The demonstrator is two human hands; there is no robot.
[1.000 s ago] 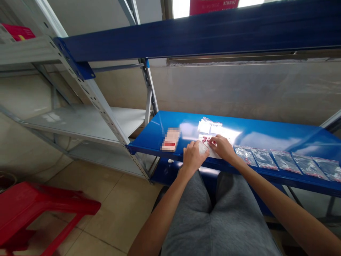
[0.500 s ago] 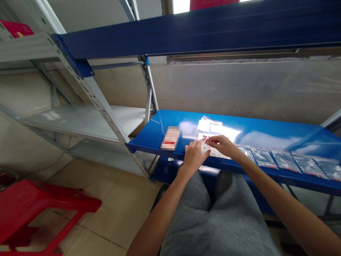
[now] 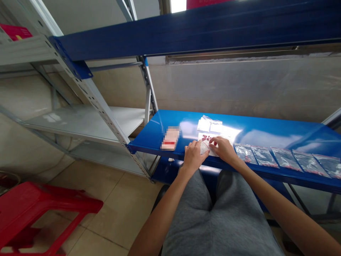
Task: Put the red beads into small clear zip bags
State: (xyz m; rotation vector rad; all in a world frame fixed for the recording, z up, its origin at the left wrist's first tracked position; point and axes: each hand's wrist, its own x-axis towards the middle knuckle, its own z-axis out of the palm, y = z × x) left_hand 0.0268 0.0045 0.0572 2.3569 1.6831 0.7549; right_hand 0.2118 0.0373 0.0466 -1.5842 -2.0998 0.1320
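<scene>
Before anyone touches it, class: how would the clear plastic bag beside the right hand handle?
The clear plastic bag looks thin and floppy, so it will probably sag when lifted. It seems light, though the red pieces inside may slide about. On the glossy blue shelf it would likely slip when pushed.

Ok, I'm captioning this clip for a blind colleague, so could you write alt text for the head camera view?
The left hand and right hand hold a small clear plastic bag over a white sheet with red pieces on a blue steel shelf. Filled clear bags lie in a row to the right, white packets behind.
</scene>
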